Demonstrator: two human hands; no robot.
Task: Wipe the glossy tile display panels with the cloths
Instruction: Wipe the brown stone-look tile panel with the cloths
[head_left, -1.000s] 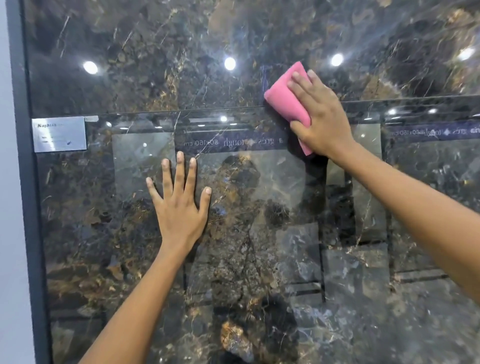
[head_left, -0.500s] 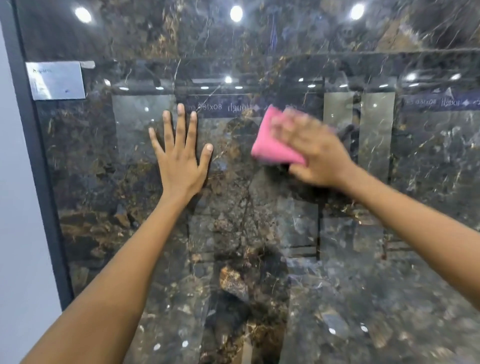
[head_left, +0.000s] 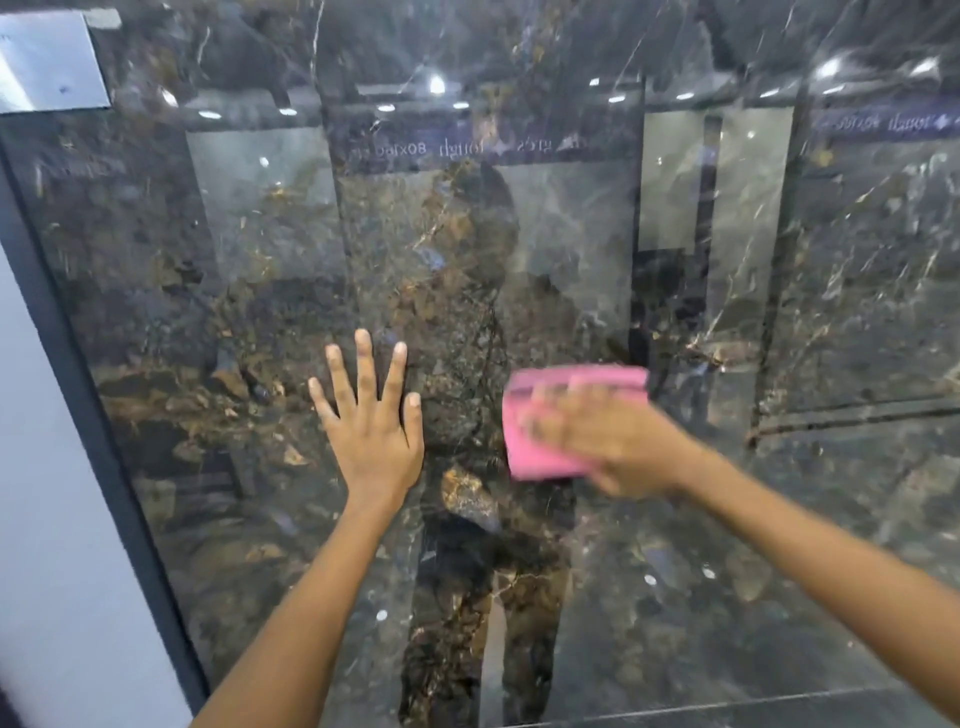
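The left hand (head_left: 371, 434) lies flat on the panel (head_left: 675, 597), low and left of its middle, fingers (head_left: 363, 364) pointing up. The right hand (head_left: 618, 447) lies to its right, apart from it, pressing a cloth (head_left: 524, 447) against the panel. A label (head_left: 49, 62) sits at the panel's top left corner, and a frame (head_left: 98, 441) runs along the panel's left edge.

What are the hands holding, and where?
The right hand presses a pink cloth flat against the tile panel, fingers across its middle. The left hand holds nothing.
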